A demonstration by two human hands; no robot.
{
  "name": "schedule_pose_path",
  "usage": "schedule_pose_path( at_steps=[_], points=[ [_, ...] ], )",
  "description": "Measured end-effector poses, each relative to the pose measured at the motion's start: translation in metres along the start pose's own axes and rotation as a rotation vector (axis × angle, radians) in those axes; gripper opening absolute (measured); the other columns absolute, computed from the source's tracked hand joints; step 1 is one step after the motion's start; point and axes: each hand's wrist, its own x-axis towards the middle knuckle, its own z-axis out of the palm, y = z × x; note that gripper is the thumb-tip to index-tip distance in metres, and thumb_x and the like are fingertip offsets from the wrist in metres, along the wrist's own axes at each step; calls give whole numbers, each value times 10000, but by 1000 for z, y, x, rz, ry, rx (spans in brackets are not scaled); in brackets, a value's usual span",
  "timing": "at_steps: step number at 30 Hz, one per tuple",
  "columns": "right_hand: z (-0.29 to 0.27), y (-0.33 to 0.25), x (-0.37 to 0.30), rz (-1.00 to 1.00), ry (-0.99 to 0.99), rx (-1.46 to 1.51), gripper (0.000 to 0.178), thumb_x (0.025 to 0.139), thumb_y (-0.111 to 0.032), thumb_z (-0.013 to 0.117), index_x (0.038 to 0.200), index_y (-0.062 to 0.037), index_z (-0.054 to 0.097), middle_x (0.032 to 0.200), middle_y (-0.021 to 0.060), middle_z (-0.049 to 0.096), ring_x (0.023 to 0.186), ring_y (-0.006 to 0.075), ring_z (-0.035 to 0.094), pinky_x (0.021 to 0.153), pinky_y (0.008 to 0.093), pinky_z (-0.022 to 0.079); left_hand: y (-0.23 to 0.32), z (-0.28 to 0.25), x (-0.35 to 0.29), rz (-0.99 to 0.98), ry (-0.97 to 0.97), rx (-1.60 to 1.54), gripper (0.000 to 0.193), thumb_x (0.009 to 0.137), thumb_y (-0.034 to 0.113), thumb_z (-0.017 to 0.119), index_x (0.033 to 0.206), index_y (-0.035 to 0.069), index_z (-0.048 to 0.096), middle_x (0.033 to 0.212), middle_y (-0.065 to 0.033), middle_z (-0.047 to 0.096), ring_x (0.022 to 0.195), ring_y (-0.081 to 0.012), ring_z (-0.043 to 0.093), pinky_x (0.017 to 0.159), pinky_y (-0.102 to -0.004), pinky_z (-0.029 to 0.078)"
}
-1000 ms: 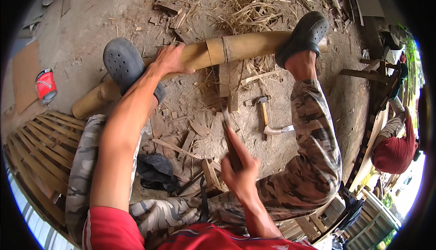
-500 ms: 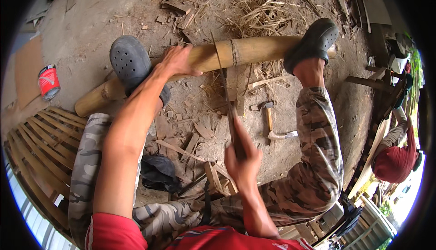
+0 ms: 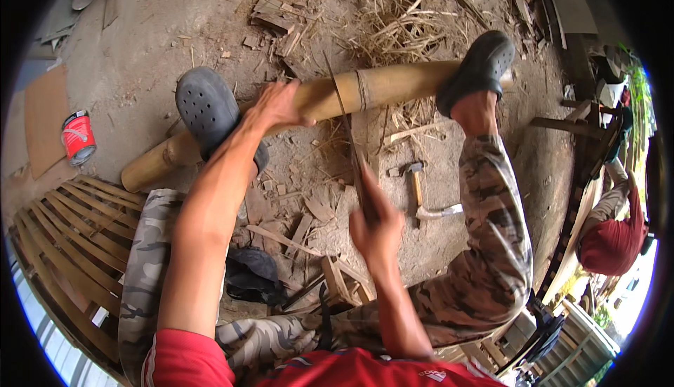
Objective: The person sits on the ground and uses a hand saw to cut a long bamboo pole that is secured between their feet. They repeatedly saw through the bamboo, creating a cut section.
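Observation:
A thick yellow-brown bamboo pole [image 3: 408,83] lies slantwise across the ground in front of me. My left hand [image 3: 278,106] is closed over its middle, pressing on it from above. In my right hand [image 3: 378,231] is the handle of a handsaw [image 3: 342,102], mostly covered by my fingers. Its long thin blade crosses the pole just left of a dark node ring, with the tip past the far side. My left foot in a dark clog [image 3: 206,106] rests on the pole's left part, and the right clog [image 3: 479,71] on its right end.
A hammer [image 3: 416,185] and a curved blade [image 3: 439,212] lie beyond my right hand. Bamboo shavings [image 3: 411,25] and wood scraps litter the ground. A slatted bamboo seat [image 3: 77,236], red can [image 3: 78,138] and black cloth [image 3: 251,274] are at left. Another person [image 3: 614,243] bends at far right.
My right hand and the saw have moved slightly away from me across the pole. My left hand keeps its hold, and the whole view has shifted a little.

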Motion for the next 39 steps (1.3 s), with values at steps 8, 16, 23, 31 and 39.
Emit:
schedule_pose_path(
  at_steps=[8, 16, 23, 31, 39],
  points=[
    [13, -3, 40, 275, -70, 124, 637, 801, 6, 570, 1428, -97, 535, 1091, 272, 678, 866, 371, 724, 747, 404, 592, 22, -12, 5, -35, -94, 62, 992, 525, 642, 840, 1164, -83, 616, 1057, -296, 692, 985, -416, 687, 888, -457, 553],
    [6, -10, 22, 141, -43, 100, 649, 790, 28, 583, 1429, -67, 530, 1166, 274, 668, 970, 332, 724, 813, 358, 581, 14, -7, 0, -88, -145, -57, 957, 553, 614, 833, 1192, -61, 607, 1084, -277, 694, 990, -418, 687, 875, -470, 554],
    [40, 22, 70, 205, -87, 148, 664, 791, -81, 608, 1448, -131, 522, 1111, 265, 690, 960, 347, 723, 856, 400, 555, 12, 6, 1, 79, 132, 36, 984, 528, 583, 871, 1216, -59, 584, 1075, -237, 701, 1001, -387, 686, 943, -443, 536],
    [28, 55, 22, 139, -156, 368, 762, 963, -222, 677, 1593, -150, 253, 1226, 152, 671, 1054, 217, 659, 873, 360, 538, 42, 32, -27, -27, 148, 169, 1193, 685, 541, 838, 1534, -37, 230, 1563, -289, 292, 1450, -423, 310, 1227, -572, 142],
    [16, 11, 87, 242, -133, 100, 596, 904, -206, 702, 1443, -45, 505, 1320, 211, 628, 1223, 297, 623, 1022, 383, 502, 45, 54, 6, -29, 290, 59, 1269, 555, 518, 908, 1535, 69, 239, 1480, -337, 372, 1342, -530, 400, 1124, -629, 283]
  ],
)
